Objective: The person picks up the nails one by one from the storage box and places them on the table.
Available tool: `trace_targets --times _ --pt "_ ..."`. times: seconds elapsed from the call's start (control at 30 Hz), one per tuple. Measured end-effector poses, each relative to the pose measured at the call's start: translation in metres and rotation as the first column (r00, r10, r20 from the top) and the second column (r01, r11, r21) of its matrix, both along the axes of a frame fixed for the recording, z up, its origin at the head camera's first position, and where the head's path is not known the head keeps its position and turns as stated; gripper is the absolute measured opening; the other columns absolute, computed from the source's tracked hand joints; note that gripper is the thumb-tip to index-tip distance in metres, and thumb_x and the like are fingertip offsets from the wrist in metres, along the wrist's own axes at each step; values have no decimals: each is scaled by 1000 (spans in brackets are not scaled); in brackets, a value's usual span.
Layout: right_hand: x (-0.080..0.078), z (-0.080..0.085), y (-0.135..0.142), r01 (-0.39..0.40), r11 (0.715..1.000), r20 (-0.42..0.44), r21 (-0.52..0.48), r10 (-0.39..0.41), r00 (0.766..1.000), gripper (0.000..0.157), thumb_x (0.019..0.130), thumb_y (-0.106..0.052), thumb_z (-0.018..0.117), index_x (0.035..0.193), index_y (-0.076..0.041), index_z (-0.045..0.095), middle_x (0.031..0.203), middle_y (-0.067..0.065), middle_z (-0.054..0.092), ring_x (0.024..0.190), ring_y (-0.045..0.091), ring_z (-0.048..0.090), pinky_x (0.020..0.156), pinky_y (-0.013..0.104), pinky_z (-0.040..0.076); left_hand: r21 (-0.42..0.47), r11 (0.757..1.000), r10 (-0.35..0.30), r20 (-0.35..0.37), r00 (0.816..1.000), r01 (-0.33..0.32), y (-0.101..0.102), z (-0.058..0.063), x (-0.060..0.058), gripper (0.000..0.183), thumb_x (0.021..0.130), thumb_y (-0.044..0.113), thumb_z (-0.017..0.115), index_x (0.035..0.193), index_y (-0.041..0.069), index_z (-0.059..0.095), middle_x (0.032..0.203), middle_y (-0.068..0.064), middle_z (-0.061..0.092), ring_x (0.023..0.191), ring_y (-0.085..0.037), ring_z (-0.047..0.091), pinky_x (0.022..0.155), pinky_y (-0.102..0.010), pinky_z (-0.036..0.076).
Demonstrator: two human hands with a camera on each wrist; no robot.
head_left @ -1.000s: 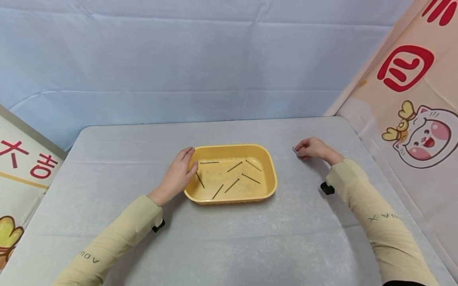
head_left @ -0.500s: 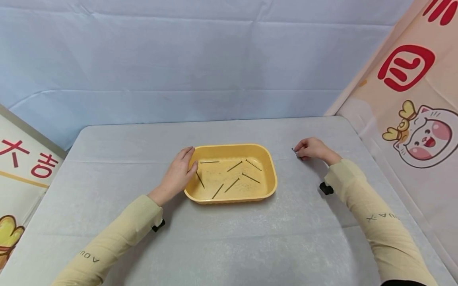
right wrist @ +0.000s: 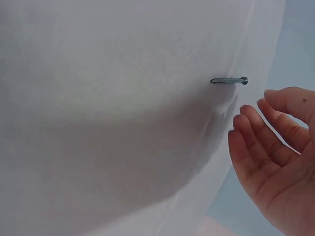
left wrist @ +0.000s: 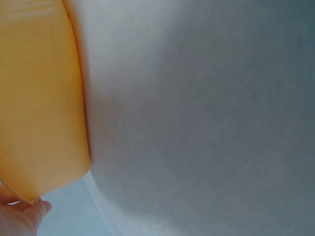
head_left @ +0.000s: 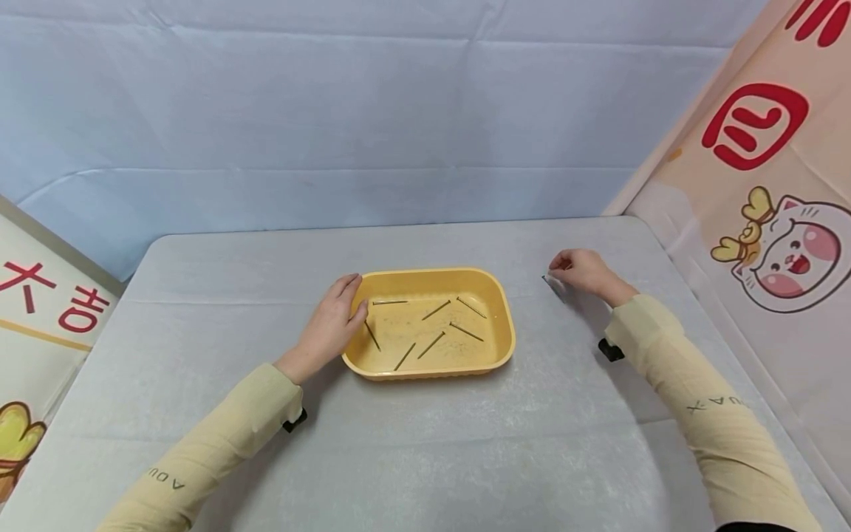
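Note:
A yellow plastic tray (head_left: 425, 375) stands mid-table with several nails (head_left: 432, 345) lying scattered on its floor. My left hand (head_left: 330, 323) holds the tray's left rim, thumb inside and fingers outside; the left wrist view shows the fingers (left wrist: 34, 212) at the rim's corner. To the right of the tray, a nail (head_left: 553, 287) lies on the table. Just beside it, my right hand (head_left: 585, 273) hovers with nothing in it. The right wrist view shows its fingers loosely bent and apart from the nail (right wrist: 229, 80).
A pale grey cloth covers the table (head_left: 425, 458). Behind it hangs a light blue-white cloth backdrop (head_left: 399, 133). Printed panels flank it, one with a cartoon cat (head_left: 794, 255) at the right. A black wrist camera (head_left: 610, 350) sits under the right sleeve.
My right hand held the nail at the table earlier; it has let go and lifted slightly away, leaving the nail lying there. The left hand and the tray have stayed still.

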State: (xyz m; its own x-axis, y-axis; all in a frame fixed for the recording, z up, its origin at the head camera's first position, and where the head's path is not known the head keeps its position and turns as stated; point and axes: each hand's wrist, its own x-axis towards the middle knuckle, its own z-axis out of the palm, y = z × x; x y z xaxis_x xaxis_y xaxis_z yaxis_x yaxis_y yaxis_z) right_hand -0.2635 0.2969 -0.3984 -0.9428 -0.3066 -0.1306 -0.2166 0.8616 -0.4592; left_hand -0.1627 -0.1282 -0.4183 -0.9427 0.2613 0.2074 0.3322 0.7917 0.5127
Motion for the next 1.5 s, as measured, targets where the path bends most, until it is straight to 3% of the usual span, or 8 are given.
trace_targets --times 0.4,0.8,1.5 --pt "0 8 -3 8 994 -56 108 -2 998 30 89 -12 50 111 7 58 109 27 56 100 39 52 80 49 45 -2 1000 0 -11 1000 0 0 -2 0 48 95 19 44 133 -10 37 135 -22 38 126 -33 35 103 -44 32" --pt "0 20 -8 -23 980 -116 196 46 992 33 88 -11 54 114 8 55 120 29 49 112 43 43 90 54 37 4 1000 8 -6 1000 -8 1 -2 1 48 94 18 45 133 -9 38 135 -21 39 126 -33 36 103 -44 32" --pt "6 38 -25 -90 949 -226 302 163 960 31 86 -11 60 112 6 58 116 26 53 109 42 46 89 52 40 -4 1000 10 -3 1000 -10 2 -1 3 48 94 17 46 133 -9 38 135 -22 38 126 -33 36 102 -44 33"
